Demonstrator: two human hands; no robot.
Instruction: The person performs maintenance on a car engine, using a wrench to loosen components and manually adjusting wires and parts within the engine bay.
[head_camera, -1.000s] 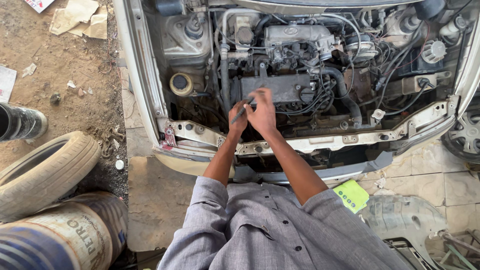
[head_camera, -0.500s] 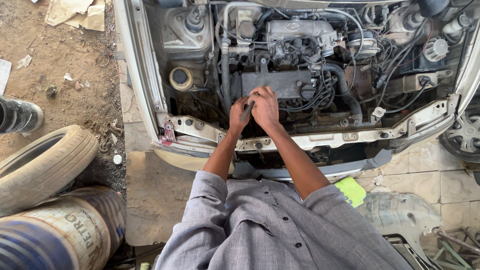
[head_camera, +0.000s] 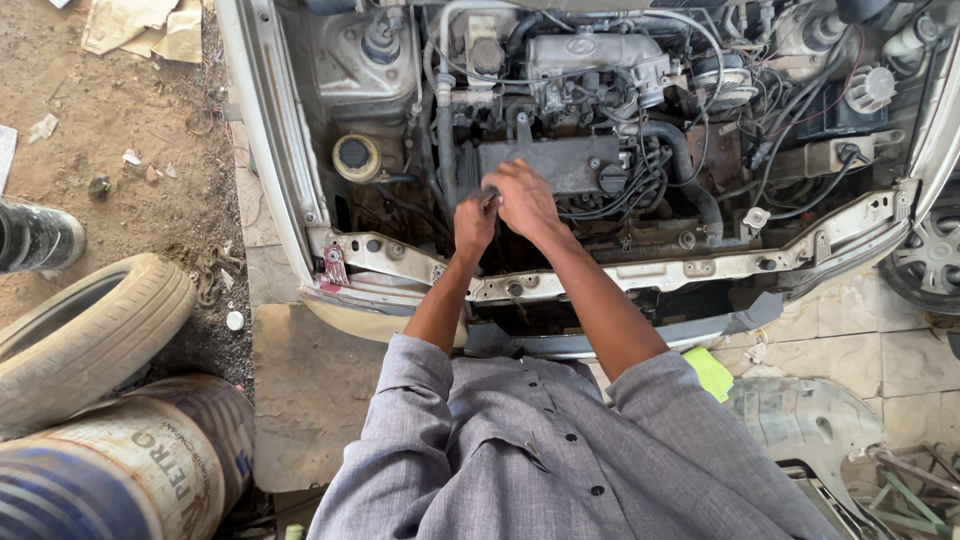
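Pinching a small dark tool (head_camera: 490, 196), both hands' (head_camera: 476, 224) (head_camera: 524, 200) grips clench above the engine (head_camera: 560, 160).

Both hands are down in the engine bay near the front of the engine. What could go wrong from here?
The left hand and right hand work close together on a small dark tool; if it slips, it may drop into the dark gap below. Loose wires beside the right hand could snag. Leaning over the bare front crossmember, the grey shirt might catch on its edges.

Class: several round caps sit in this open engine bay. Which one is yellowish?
The round reservoir cap at the bay's left side, left of the left hand. The cap on the engine cover is dark.
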